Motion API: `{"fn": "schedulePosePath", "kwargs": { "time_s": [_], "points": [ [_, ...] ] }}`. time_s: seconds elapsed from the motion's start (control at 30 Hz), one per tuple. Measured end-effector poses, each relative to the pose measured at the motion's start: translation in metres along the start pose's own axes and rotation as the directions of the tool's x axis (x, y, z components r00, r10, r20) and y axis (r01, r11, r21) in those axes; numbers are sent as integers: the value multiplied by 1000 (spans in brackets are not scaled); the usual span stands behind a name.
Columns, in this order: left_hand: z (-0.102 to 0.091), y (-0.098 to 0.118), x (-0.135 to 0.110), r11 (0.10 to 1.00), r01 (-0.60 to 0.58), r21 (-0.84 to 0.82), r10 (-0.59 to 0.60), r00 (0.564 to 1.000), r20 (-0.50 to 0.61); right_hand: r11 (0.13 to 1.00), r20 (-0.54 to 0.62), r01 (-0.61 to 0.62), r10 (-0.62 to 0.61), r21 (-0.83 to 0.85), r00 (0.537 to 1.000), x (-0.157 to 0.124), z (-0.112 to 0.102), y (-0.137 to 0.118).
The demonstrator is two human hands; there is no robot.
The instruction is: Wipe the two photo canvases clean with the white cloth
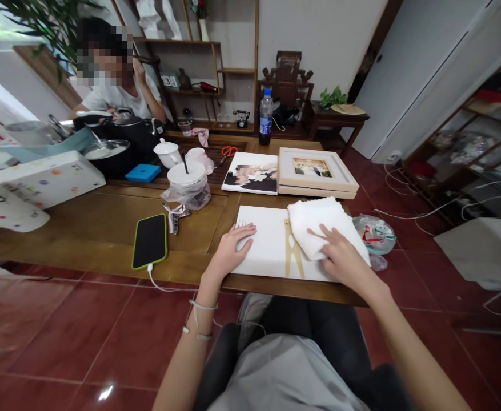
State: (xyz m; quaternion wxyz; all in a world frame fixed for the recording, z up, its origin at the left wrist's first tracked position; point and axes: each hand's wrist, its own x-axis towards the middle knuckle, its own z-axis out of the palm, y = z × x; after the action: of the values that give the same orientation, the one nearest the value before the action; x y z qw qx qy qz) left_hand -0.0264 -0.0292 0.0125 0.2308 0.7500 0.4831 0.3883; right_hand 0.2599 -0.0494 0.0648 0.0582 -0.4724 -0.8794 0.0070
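Observation:
A flat white board or book [261, 251] with a gold letter-like design lies at the table's front edge. On its left part rests my left hand [233, 248], palm down with the fingers stretched out, holding nothing. A folded white cloth [340, 220] covers the board's right part. My right hand [340, 254] lies on top of this cloth, fingers spread and pressed down on it rather than wrapped round it. Behind the board are a photo book [250, 174] with a picture cover and a stack of light framed albums [319, 171].
A phone [150, 242] on a white cable lies left on the wooden table [104, 234]. Beyond it stand a bagged cup [185, 174], a lidded white cup [167, 154], a blue box [143, 172], orange scissors [228, 151], a bottle [265, 117] and pots. Another person [121, 97] sits across the table.

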Motion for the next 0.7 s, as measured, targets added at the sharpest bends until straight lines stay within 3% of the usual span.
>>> {"fn": "schedulePosePath", "kwargs": {
  "time_s": [0.17, 0.3, 0.4, 0.5, 0.7],
  "points": [
    [0, -2, -1, 1000, -5, 8, 5, 1000, 4, 999, 153, -48, 45, 19, 987, -64, -30, -47],
    [1, -4, -1, 1000, -18, 9, 18, 1000, 5, 993, 189, -44, 22, 110, 982, -85, -33, -46],
    [1, -4, -1, 1000, -27, 5, 27, 1000, 0, 978, 146, -46, 16, 203, 989, -69, -26, -24],
    [1, -5, -1, 999, -34, 2, 34, 999, -8, 962, 64, -3, -15, 272, 998, -34, -15, 1],
    [1, -5, 0, 999, -30, 11, 30, 1000, -4, 990, -58, 30, -22, 139, 998, 40, 6, 33]
  ]
}}
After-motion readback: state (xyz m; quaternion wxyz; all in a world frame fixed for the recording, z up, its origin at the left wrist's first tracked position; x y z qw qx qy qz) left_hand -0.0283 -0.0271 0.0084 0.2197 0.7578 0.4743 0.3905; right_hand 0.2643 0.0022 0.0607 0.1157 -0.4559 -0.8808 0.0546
